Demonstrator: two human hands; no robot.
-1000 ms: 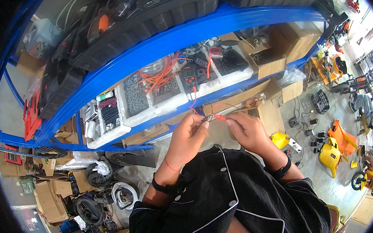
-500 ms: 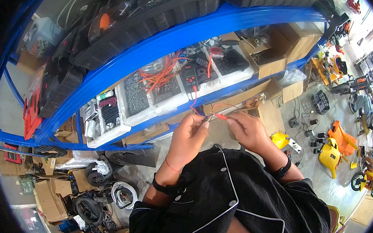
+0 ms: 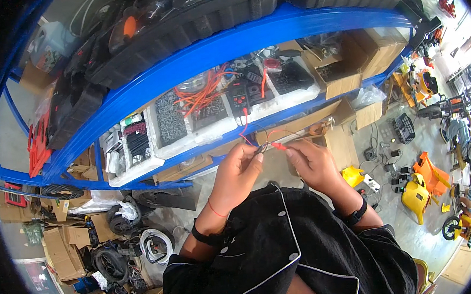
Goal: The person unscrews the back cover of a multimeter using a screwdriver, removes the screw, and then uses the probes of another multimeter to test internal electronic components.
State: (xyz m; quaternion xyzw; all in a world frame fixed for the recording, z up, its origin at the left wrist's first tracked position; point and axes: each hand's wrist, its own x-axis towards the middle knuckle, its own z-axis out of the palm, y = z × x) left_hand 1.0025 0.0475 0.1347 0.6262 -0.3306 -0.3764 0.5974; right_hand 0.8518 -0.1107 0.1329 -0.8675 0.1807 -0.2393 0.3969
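My left hand (image 3: 237, 176) is closed in a pinch on a small black test probe (image 3: 260, 150). Between thumb and forefinger, my right hand (image 3: 317, 167) grips a red test probe (image 3: 279, 146), its tip pointing left. The two probe ends come together in front of my chest; whether they touch is too small to tell. A black multimeter (image 3: 239, 98) with red marks lies on the shelf just beyond, and a red lead (image 3: 245, 113) runs from it down toward my hands. Thin dark and red wires cross between my fingers.
A blue shelf rack (image 3: 205, 51) spans the front, carrying white foam bins (image 3: 192, 137) of screws, orange cables (image 3: 204, 95) and a cardboard box (image 3: 375, 51). Black trays (image 3: 192, 33) stand above. Tyres and cartons (image 3: 64, 253) lie at left; yellow panels (image 3: 417, 198) and people are at right.
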